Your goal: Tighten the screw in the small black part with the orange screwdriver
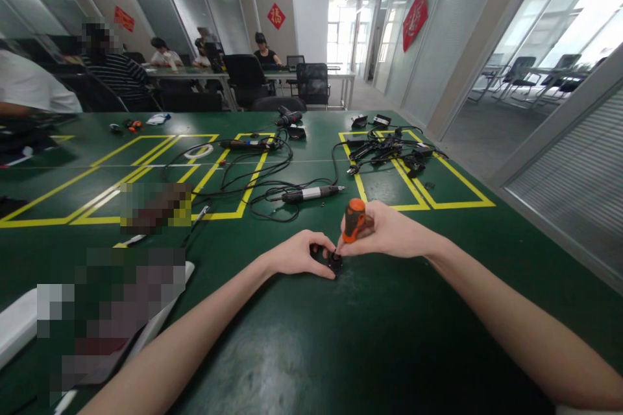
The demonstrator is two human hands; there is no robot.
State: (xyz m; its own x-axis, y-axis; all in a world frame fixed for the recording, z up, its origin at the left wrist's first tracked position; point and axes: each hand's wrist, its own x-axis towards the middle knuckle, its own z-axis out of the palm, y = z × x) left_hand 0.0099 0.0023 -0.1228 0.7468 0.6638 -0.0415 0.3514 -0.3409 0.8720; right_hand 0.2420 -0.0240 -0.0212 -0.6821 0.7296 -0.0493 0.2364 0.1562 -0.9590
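Note:
My right hand (pixel 384 230) is closed around the orange and black handle of a screwdriver (pixel 354 219), which points down. Its tip end meets a small black part (pixel 335 262) on the green table (pixel 389 324). Thumb and fingers of my left hand (pixel 304 254) pinch that part from the left side. The part's exact kind is too small to make out, and the fingers cover some of it.
Beyond my hands lies a silver and black electric screwdriver (pixel 311 194) with its cable. A heap of black parts (pixel 384 149) is at the back right. A cordless drill (pixel 289 117) stands near the far edge. Other people sit further back.

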